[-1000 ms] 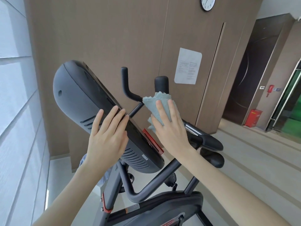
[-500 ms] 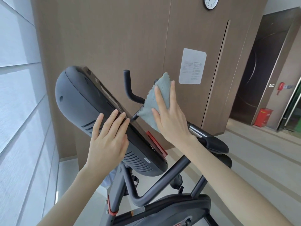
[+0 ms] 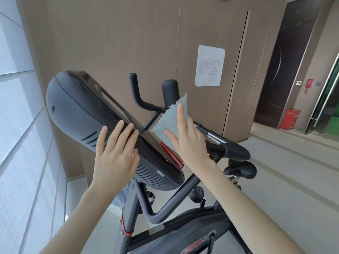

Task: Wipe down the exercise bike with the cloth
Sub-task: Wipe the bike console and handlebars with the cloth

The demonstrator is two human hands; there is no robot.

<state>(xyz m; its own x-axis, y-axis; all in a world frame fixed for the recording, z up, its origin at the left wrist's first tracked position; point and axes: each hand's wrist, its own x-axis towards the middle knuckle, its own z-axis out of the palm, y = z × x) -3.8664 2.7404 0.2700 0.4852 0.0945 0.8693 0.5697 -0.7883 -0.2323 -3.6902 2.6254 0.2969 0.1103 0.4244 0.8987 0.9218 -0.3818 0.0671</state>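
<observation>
A wall of brown wood panelling [image 3: 128, 43] fills the far side, with a white printed sheet [image 3: 210, 66] stuck on it just left of a thin vertical seam. To the right stands a dark door [image 3: 286, 66]; beside its frame are a small switch plate [image 3: 299, 83] and a red wall fitting [image 3: 309, 85]. Below them a red box [image 3: 290, 119] sits on the pale floor [image 3: 293, 180]. At the far right edge is a metal-framed glass door [image 3: 328, 99], green behind it. Pale grey panels [image 3: 18, 125] line the left side.
</observation>
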